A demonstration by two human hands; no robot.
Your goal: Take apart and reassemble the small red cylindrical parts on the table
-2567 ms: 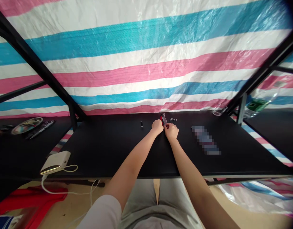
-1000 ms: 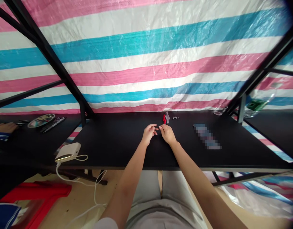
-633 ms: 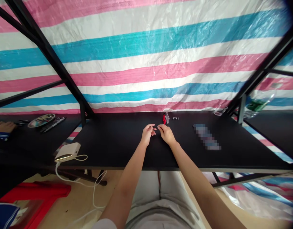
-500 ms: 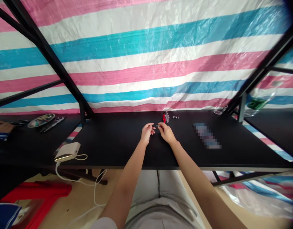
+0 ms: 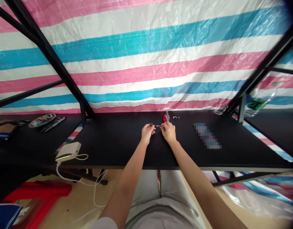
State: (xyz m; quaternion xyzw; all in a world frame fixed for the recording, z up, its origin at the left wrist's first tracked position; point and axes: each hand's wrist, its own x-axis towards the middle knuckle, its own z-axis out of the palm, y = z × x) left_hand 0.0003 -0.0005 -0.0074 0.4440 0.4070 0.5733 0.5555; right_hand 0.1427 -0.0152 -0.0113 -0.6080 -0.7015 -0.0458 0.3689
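Between my two hands runs a slim pen (image 5: 157,126), dark at its left end and silvery or clear toward the right. My left hand (image 5: 146,133) pinches the dark end with thumb and index finger, its other fingers curled loosely. At the opposite end, the fingers of my right hand (image 5: 169,132) are closed on the pen and hide its tip. Just beyond my right hand lie small red parts (image 5: 164,117) beside clear or grey ones (image 5: 167,116). To their right sits a row of several tiny shiny pieces (image 5: 176,117).
A blurred-out flat object (image 5: 207,135) lies right on the black table (image 5: 118,140). A white power bank (image 5: 69,150) with a cable sits front left. Clear plastic (image 5: 220,110) and a bottle (image 5: 256,103) are back right. Another person's hand (image 5: 4,127) is far left, near a plate (image 5: 42,121) and pens.
My right hand has shifted slightly to the right, and a longer stretch of the pen shows between my hands. My left hand has closed its pinch on the dark end.
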